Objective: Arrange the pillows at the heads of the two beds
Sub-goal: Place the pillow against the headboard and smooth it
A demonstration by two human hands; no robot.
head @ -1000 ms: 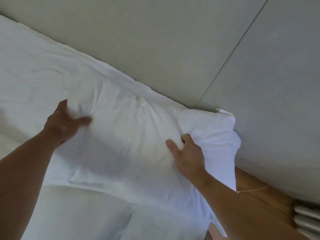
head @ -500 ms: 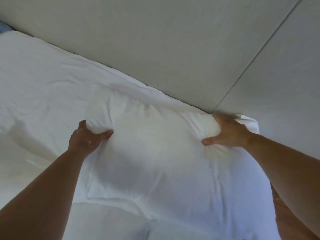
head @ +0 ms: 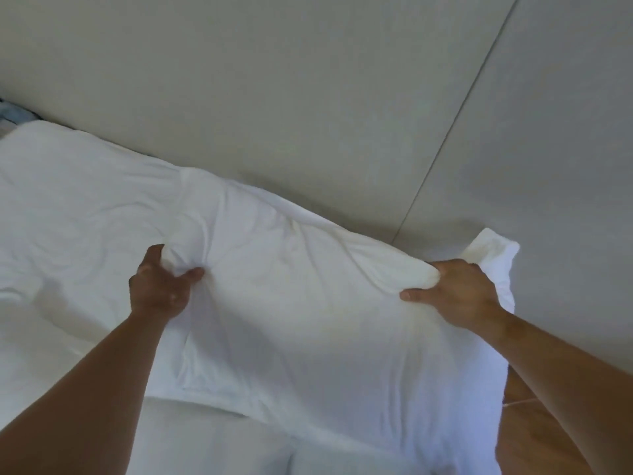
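Both hands are closed on one soft white rectangular pillow (head: 308, 320): the left hand (head: 161, 286) has a bunch of its cotton case pinched between thumb and curled fingers near the far left corner, and the right hand (head: 455, 293) is clamped over the far right corner, thumb pointing inward, a loose flap of case sticking up just beyond the knuckles. The pillow lies flat across the head end of the bed, its far long edge touching or just short of the pale beige padded headboard panel (head: 308, 97); the fabric between the two grips is drawn into creases, so I judge it is being pulled straight and not yet settled. Its right end hangs past the edge of the mattress, over the orange-brown wooden floor (head: 548, 437).

To its left, a second white pillow (head: 68, 207) already lies against the same headboard, wrinkled but in place, its near end tucked under or against the held one. Below, the smooth white duvet (head: 205, 440) covers the bed.

As to progress, this bed looks nearly done, needing only centring and release. The other bed is out of view, so its state cannot be told.
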